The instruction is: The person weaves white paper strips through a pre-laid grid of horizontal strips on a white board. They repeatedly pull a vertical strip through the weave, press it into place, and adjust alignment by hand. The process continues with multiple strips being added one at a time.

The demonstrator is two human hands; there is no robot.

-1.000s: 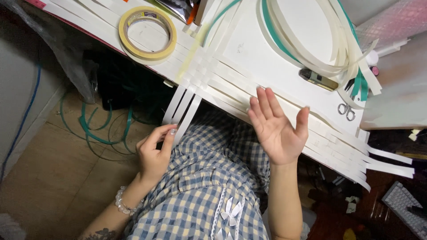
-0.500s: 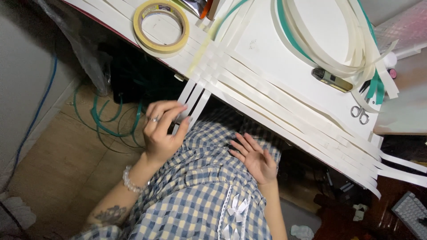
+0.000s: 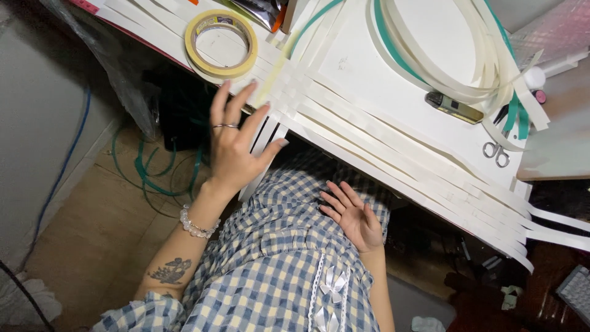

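So the white worktop point(image 3: 393, 80) is taking up most of the view, and the long run of cream strips point(image 3: 393, 154) is lying across it on a slant, with a woven patch point(image 3: 295, 83) sitting near the front edge where the crossing strips are interlacing. A few strip ends point(image 3: 264, 141) are hanging off that edge toward the checked dress point(image 3: 276, 258).

The left hand point(image 3: 236, 144) is reaching up at those hanging ends with the fingers spread wide, so the grip is open and holding nothing, just brushing the strips near the weave. The right hand point(image 3: 353, 215) is resting palm up on the lap, loose and empty too.

My take on doing this bit well: flatten the weave with the whole palm first, then be pinching one hanging end at a time close to the edge, not at the tip, so it isn't kinking. I'd be bringing the right hand up to pin the long strips down, since they look like they'd be sliding.

Smaller stuff: the big coil of spare strip point(image 3: 442, 55) is sitting behind, the tape roll point(image 3: 221, 42) is lying just left of the weave, and the little scissors point(image 3: 495, 154) are waiting well off to the right.
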